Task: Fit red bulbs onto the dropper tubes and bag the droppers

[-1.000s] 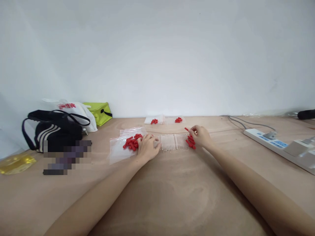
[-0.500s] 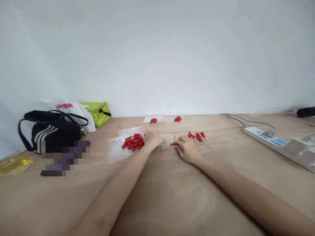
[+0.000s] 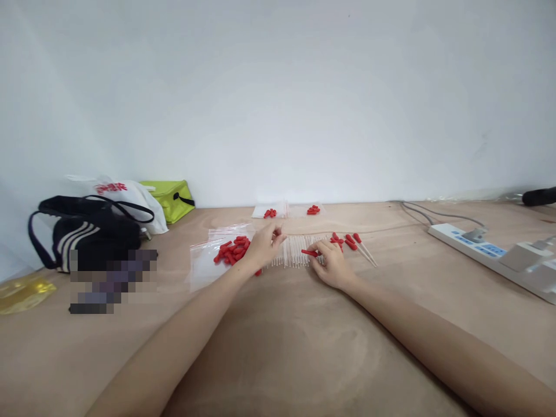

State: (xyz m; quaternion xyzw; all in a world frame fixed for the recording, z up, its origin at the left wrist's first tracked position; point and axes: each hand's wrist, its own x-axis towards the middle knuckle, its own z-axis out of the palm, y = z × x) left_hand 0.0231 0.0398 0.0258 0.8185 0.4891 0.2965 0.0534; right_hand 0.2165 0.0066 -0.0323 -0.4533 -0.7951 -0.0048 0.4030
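Note:
My right hand (image 3: 330,263) rests over the right end of a row of thin white sticks (image 3: 297,250). It grips a small red bulb-ended piece (image 3: 309,253) between thumb and fingers. My left hand (image 3: 266,244) is raised at the row's left end, its fingers pinched together; whatever lies between the fingertips is too small to make out. Beside the left hand, a pile of red bulb-ended pieces (image 3: 232,250) lies on a clear plastic zip bag (image 3: 200,263). To the right of my right hand are more red pieces, two of them fitted on pale sticks (image 3: 367,253).
Two smaller clusters of red pieces (image 3: 313,210) lie on bags near the wall. At the left stand a black bag (image 3: 98,226), a white plastic bag (image 3: 147,205) and a lime-green box bag (image 3: 174,200). A white power strip (image 3: 478,246) with grey cables lies at the right.
My left hand has lifted from the left end of the stick row and turned, its fingers now pinched. My right hand stays nearly in place with the red piece.

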